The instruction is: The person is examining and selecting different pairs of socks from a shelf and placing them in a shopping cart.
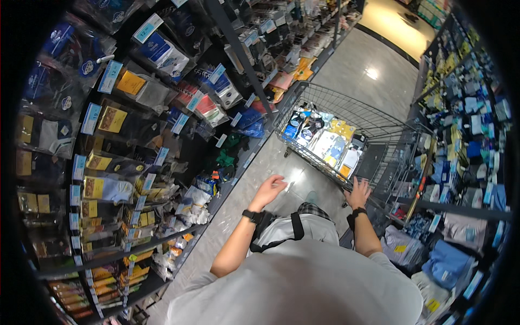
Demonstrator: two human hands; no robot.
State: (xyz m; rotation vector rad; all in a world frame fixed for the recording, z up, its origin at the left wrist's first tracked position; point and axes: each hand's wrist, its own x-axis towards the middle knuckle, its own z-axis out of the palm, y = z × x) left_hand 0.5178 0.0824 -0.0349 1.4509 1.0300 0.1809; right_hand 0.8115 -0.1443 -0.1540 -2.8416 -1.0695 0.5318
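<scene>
My left hand (pixel 269 190) hovers over the aisle floor in front of me, empty, its fingers loosely stretched out. My right hand (pixel 358 192) is at the near side of a wire shopping cart (pixel 379 120), with its fingers spread; whether it touches the wire I cannot tell. Inside the cart lie several flat packages (pixel 325 145), white, blue, yellow and black. Dark bands circle both of my wrists, and a black strap (pixel 298 226) crosses my light shirt.
Bagged garments (pixel 111 187) hang on the tall rack at left, with blue-and-white price tags (pixel 110 76) jutting out. On the right, another rack (pixel 471 127) holds many small packs, with folded clothing (pixel 448 264) lower down. The grey tiled floor (pixel 374 59) runs on beyond the cart.
</scene>
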